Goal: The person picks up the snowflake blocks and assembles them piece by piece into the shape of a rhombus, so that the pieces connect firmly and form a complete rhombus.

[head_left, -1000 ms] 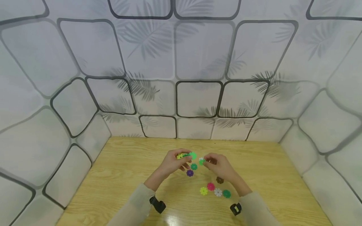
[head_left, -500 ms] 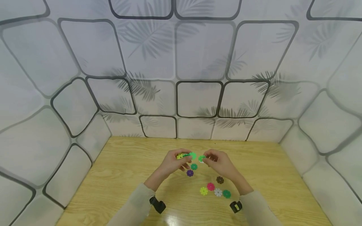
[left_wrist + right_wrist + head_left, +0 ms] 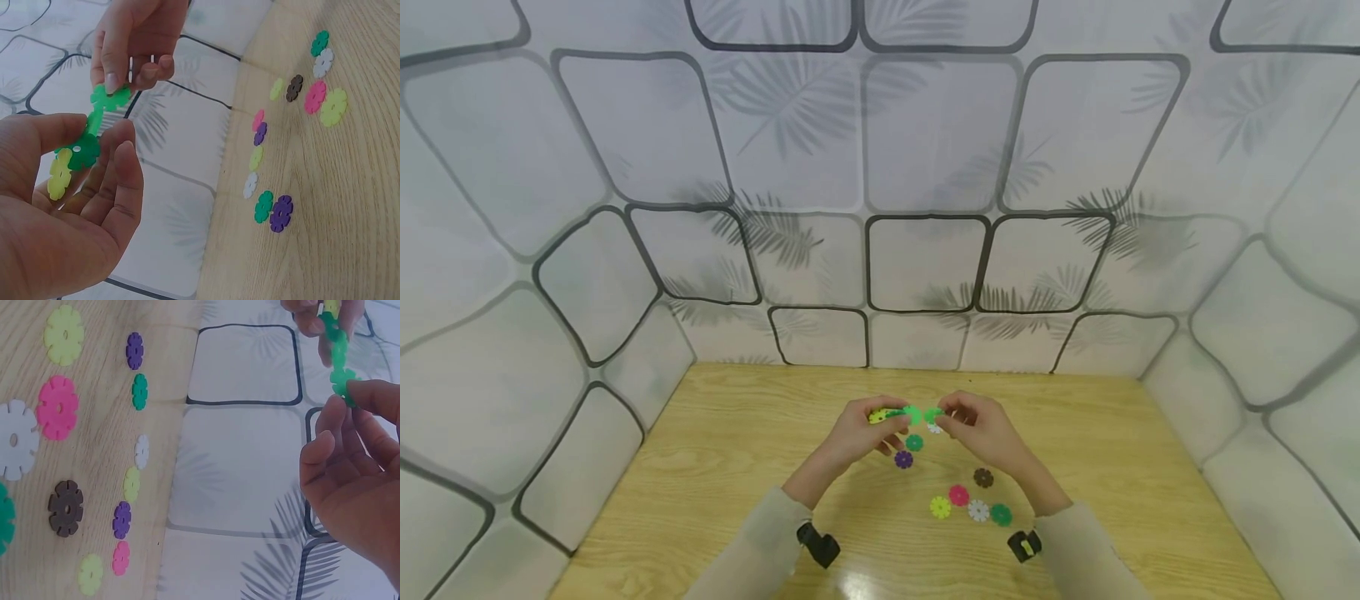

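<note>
My left hand [image 3: 861, 429] holds a small chain of notched plastic discs over the table. The chain has a yellow disc [image 3: 60, 174], a dark green disc [image 3: 84, 153] and a bright green disc [image 3: 94, 122] standing nearly edge-on. Thumb and fingers of my right hand [image 3: 985, 433] pinch another bright green disc [image 3: 110, 98]. In both wrist views this disc meets the end of the chain; whether their notches interlock I cannot tell. Below the hands lie a dark green disc [image 3: 914, 442], a purple disc [image 3: 903, 459] and a white disc [image 3: 934, 428].
Nearer me on the wooden table [image 3: 737, 500] lie a brown disc [image 3: 983, 477], a pink disc [image 3: 958, 496], a yellow disc [image 3: 940, 507], a white disc [image 3: 978, 511] and a green disc [image 3: 1002, 515]. Patterned cloth walls [image 3: 925, 258] enclose the table's back and sides.
My right hand has brought its bright green disc slightly up and left, closer to the chain, turning it flatter to view. My left hand has stayed almost still.
</note>
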Motion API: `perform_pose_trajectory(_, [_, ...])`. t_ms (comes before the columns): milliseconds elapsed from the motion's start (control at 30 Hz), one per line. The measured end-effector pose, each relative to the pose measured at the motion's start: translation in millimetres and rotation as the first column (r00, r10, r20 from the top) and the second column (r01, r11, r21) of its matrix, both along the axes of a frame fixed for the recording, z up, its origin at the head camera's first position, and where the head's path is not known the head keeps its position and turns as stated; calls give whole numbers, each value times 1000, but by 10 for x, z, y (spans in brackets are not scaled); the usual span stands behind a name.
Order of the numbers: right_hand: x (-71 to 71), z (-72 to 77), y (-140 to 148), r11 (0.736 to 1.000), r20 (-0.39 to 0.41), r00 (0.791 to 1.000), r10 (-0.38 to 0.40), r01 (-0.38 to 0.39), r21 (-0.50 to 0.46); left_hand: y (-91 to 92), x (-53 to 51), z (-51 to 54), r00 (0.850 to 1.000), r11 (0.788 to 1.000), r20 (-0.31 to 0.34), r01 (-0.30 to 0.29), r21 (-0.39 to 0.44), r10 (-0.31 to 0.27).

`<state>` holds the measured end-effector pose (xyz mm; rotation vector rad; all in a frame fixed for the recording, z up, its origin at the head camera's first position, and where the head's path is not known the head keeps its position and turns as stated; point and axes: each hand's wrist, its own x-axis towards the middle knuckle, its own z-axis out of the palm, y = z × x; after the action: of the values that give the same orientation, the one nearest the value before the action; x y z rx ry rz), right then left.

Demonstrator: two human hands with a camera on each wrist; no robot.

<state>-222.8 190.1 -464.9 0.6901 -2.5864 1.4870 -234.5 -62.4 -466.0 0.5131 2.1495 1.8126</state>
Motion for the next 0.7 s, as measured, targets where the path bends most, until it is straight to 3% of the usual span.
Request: perform_pose_trajectory(700, [-4,5,-34,1000,-18,1000,16,-17,-11,46,4,22,1000,999,24,17,45,-18])
